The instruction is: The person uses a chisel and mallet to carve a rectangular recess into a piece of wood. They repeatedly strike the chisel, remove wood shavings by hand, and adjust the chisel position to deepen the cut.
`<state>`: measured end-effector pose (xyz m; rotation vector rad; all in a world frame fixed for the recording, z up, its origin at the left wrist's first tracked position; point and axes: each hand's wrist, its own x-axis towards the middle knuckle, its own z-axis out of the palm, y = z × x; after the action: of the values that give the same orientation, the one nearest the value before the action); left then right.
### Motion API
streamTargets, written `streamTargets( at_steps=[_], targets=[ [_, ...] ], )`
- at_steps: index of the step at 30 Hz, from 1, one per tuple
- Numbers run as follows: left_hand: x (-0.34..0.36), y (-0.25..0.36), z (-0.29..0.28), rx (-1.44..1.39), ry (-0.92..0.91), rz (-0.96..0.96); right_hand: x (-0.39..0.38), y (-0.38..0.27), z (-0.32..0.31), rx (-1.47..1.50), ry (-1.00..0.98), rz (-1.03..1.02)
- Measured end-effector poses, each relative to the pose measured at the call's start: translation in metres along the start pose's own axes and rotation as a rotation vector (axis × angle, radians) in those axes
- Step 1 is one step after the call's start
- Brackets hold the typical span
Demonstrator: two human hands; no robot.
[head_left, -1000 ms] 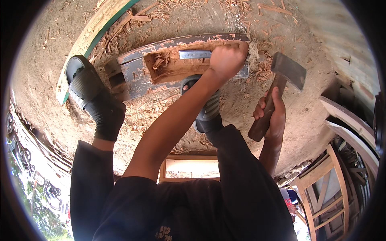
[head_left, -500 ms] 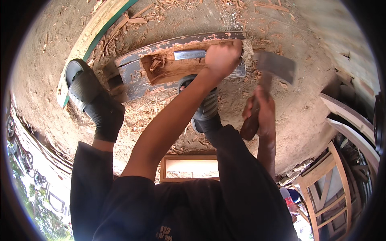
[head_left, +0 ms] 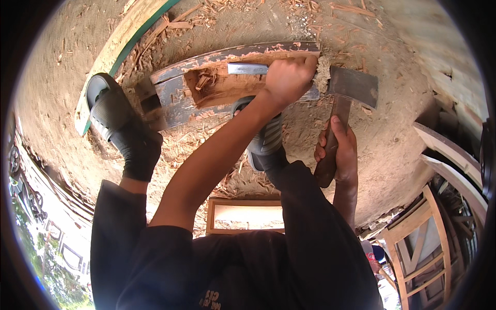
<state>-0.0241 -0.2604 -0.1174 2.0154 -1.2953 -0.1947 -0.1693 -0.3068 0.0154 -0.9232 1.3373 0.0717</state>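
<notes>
A curved wooden block (head_left: 173, 101) with worn grey paint lies across the ground, a long recess cut into its raw brown wood. Wrapped around the handle end of a chisel, my left hand (head_left: 290, 78) is closed over the block's right part. The chisel's flat metal blade (head_left: 248, 68) points left over the recess; its handle is mostly hidden by my fingers. In my right hand (head_left: 341, 150) is a hatchet, gripped by its wooden handle (head_left: 326, 170). The broad dark hatchet head (head_left: 354, 87) is just right of my left fist, beside a pale frayed end (head_left: 323, 72).
My sandalled left foot (head_left: 111, 111) stands by the block's left end, the right foot (head_left: 266, 137) against its near side. A green-edged plank (head_left: 121, 49) lies at far left. Wood chips litter the dirt. A wooden frame (head_left: 245, 201) is behind my legs; more frames (head_left: 421, 248) lean at right.
The hatchet, blurred by motion before, now shows sharply, its head slightly closer to my left fist. The block and chisel appear shifted slightly right in view. Both grips stay the same.
</notes>
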Motion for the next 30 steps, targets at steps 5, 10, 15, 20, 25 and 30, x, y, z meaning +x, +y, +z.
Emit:
streamTargets(
  at_steps=[5,10,15,20,25,30],
  targets=[
    [0.001,0.003,0.002,-0.021,-0.005,0.015,0.003,-0.001,-0.007,0.148,0.041,-0.003],
    [0.001,0.003,0.006,-0.035,0.014,0.009,0.002,-0.009,-0.012,0.220,0.181,-0.115],
    [-0.002,0.002,0.008,-0.013,0.017,-0.077,-0.005,-0.004,0.002,-0.046,-0.012,-0.016],
    [0.002,0.003,0.010,-0.030,0.083,-0.008,-0.008,-0.011,0.006,0.132,0.010,-0.046],
    [0.000,0.006,0.006,-0.048,0.100,0.031,-0.012,-0.011,-0.005,0.122,0.089,-0.039],
    [0.007,0.007,0.003,-0.057,0.119,0.025,-0.015,-0.009,-0.006,0.113,0.144,-0.021]
  ],
)
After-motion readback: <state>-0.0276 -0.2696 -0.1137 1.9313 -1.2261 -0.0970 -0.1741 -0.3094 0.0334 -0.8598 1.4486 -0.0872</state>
